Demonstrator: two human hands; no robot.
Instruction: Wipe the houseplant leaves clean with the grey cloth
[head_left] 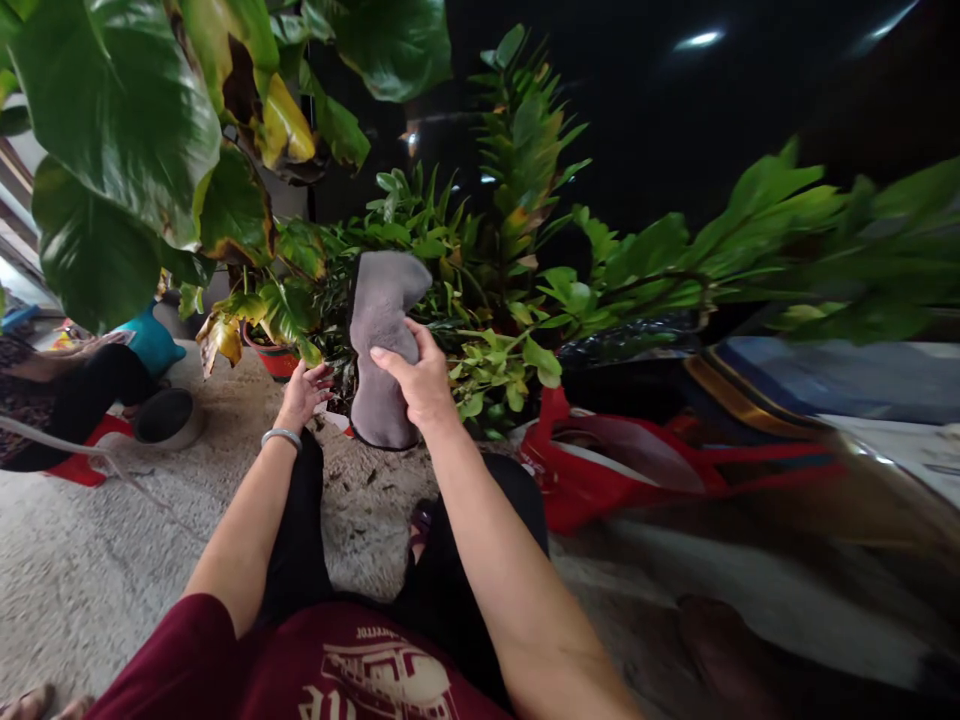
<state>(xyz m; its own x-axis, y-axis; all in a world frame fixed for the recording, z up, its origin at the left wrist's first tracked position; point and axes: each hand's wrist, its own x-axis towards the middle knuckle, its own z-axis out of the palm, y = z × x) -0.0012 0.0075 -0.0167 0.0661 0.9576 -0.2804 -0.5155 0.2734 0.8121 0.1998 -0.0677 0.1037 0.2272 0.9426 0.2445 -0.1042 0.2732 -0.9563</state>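
A grey fuzzy cloth piece with a dark edge, shaped roughly like a boot, is upright in front of the plants. My right hand grips its right side, with the thumb across its front and the other fingers mostly hidden behind it. To the left of it, my left hand is held palm up with its fingers apart and nothing in them. A metal bangle circles my left wrist. The left hand is close to the cloth piece but apart from it.
Leafy potted plants fill the front, with a red pot near my left hand. A red bag stands at the right. On the left, another person sits near a grey bowl. The floor is rough concrete.
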